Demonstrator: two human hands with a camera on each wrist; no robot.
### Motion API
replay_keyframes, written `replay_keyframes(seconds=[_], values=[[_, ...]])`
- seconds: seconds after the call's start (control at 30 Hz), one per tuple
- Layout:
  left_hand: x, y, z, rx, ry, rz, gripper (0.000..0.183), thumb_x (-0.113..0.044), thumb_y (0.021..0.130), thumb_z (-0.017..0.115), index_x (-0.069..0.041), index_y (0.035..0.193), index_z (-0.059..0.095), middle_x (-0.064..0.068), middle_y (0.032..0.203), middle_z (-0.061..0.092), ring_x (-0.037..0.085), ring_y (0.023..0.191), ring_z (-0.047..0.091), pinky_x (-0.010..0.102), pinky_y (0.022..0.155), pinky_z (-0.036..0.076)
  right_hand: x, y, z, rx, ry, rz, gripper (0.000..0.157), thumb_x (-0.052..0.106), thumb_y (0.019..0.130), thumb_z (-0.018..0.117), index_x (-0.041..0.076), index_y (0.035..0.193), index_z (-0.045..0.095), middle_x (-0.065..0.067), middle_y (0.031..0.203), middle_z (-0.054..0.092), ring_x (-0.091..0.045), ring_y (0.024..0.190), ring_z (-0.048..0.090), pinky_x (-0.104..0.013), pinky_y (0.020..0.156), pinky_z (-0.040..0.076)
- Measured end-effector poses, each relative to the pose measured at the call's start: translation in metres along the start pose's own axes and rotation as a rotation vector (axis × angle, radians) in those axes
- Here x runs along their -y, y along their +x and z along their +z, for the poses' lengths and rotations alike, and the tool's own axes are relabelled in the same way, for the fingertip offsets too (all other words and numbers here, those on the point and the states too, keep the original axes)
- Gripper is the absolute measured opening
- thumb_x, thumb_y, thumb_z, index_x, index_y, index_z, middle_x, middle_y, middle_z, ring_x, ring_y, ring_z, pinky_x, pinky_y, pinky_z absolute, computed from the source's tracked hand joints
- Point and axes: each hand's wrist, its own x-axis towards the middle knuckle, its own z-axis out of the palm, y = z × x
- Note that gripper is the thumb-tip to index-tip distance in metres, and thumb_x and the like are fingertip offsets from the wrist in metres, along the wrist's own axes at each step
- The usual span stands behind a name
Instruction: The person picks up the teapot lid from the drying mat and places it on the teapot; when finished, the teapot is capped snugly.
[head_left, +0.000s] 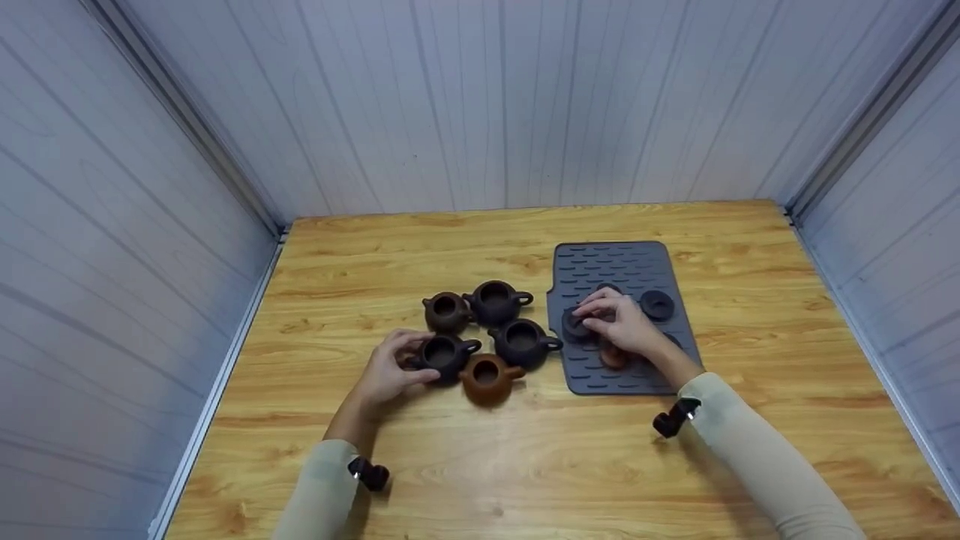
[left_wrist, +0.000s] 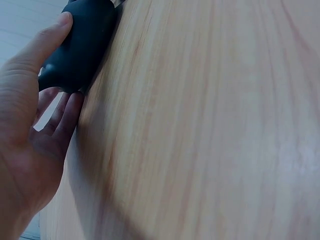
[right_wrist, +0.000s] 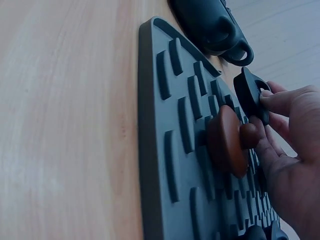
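Observation:
My left hand (head_left: 388,369) holds a small black teapot (head_left: 448,369) from its left side, the thumb along the near side and the fingers round the far side. In the left wrist view the thumb presses on the dark body of that teapot (left_wrist: 82,45). Over the grey drying mat (head_left: 611,264), my right hand (head_left: 628,324) pinches a black teapot lid (right_wrist: 246,95) by its loop knob. The lid is tilted and appears raised off the mat in the right wrist view. A reddish-brown lid (right_wrist: 225,140) with a round knob lies just below the fingers.
Beside the held teapot stand an orange-brown teapot (head_left: 480,388), a dark brown teapot (head_left: 441,324) and two black teapots (head_left: 499,316), all lidless. Another dark lid (head_left: 657,305) lies on the mat's right side; more are partly hidden by my right hand. Panelled walls (head_left: 480,112) surround the wooden table (head_left: 480,465).

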Motion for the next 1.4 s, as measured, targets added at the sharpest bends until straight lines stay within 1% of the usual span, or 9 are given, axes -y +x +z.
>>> replay_keyframes(seconds=[0.17,0.3,0.47,0.57,0.73,0.83,1.07,1.27,1.4], values=[[0.000,0.000,0.000,-0.004,0.007,0.002,0.063,0.000,0.085,0.097,-0.003,0.144,0.075,0.021,0.144,0.065,0.033,0.132,0.069,0.025,0.111,0.055,0.004,0.002,-0.001,-0.010,-0.005,0.016,0.017,0.008,0.105,0.080,0.007,0.120,0.087,-0.018,0.130,0.073,-0.026,0.116,0.069,-0.019,0.091,0.052],[0.000,0.000,0.000,-0.007,0.014,0.004,0.063,-0.001,0.085,0.097,-0.004,0.144,0.075,0.021,0.144,0.066,0.033,0.132,0.069,0.026,0.111,0.054,0.006,0.003,-0.001,-0.019,0.001,0.019,0.016,0.006,0.103,0.080,0.006,0.118,0.088,-0.019,0.129,0.074,-0.018,0.113,0.069,-0.018,0.091,0.052],[0.000,-0.001,-0.001,0.002,0.011,-0.019,0.063,-0.001,0.086,0.097,-0.005,0.145,0.075,0.019,0.146,0.065,0.031,0.132,0.067,0.024,0.109,0.053,0.012,0.005,0.000,-0.021,0.059,0.032,0.016,0.001,0.100,0.080,0.004,0.113,0.088,-0.020,0.127,0.074,-0.011,0.110,0.065,-0.021,0.093,0.053],[-0.001,-0.001,-0.003,0.011,0.015,-0.035,0.063,-0.003,0.086,0.097,-0.006,0.145,0.074,0.019,0.147,0.064,0.031,0.132,0.066,0.025,0.109,0.052,0.016,0.007,0.001,-0.015,0.082,0.031,0.016,0.001,0.100,0.080,0.004,0.113,0.088,-0.020,0.127,0.073,-0.016,0.112,0.065,-0.023,0.095,0.054],[-0.002,-0.001,-0.004,0.033,0.030,-0.036,0.063,-0.005,0.088,0.096,-0.006,0.147,0.073,0.020,0.149,0.062,0.033,0.136,0.064,0.031,0.114,0.049,0.028,0.010,0.002,-0.012,0.074,0.037,0.017,0.002,0.100,0.079,0.007,0.113,0.088,-0.018,0.126,0.071,-0.024,0.113,0.065,-0.026,0.094,0.053],[-0.003,0.000,-0.004,0.043,0.027,-0.037,0.064,-0.005,0.089,0.095,-0.006,0.149,0.071,0.021,0.150,0.061,0.034,0.138,0.063,0.033,0.117,0.049,0.034,0.013,0.004,-0.020,0.073,0.033,0.017,0.002,0.099,0.078,0.007,0.112,0.088,-0.018,0.125,0.072,-0.024,0.112,0.065,-0.029,0.094,0.054],[-0.004,0.002,-0.006,0.071,0.039,-0.046,0.068,-0.005,0.090,0.094,-0.008,0.153,0.069,0.021,0.153,0.057,0.029,0.135,0.061,0.030,0.113,0.049,0.044,0.018,0.011,-0.013,0.082,0.003,0.017,0.001,0.099,0.078,0.006,0.112,0.088,-0.017,0.123,0.071,-0.015,0.105,0.064,-0.024,0.092,0.053],[-0.002,0.002,-0.008,0.080,0.029,-0.048,0.069,-0.004,0.091,0.093,-0.006,0.155,0.068,0.023,0.154,0.055,0.032,0.135,0.062,0.026,0.111,0.048,0.053,0.023,0.019,-0.006,0.074,-0.050,0.020,-0.002,0.098,0.076,0.007,0.111,0.088,-0.017,0.122,0.073,-0.016,0.104,0.065,-0.035,0.096,0.056],[-0.001,0.002,-0.008,0.076,0.023,-0.043,0.069,-0.004,0.091,0.093,-0.006,0.154,0.068,0.023,0.154,0.055,0.032,0.135,0.061,0.024,0.109,0.049,0.060,0.029,0.023,0.000,0.085,-0.086,0.018,-0.001,0.098,0.076,0.004,0.111,0.088,-0.020,0.122,0.072,-0.016,0.103,0.065,-0.031,0.091,0.057]])
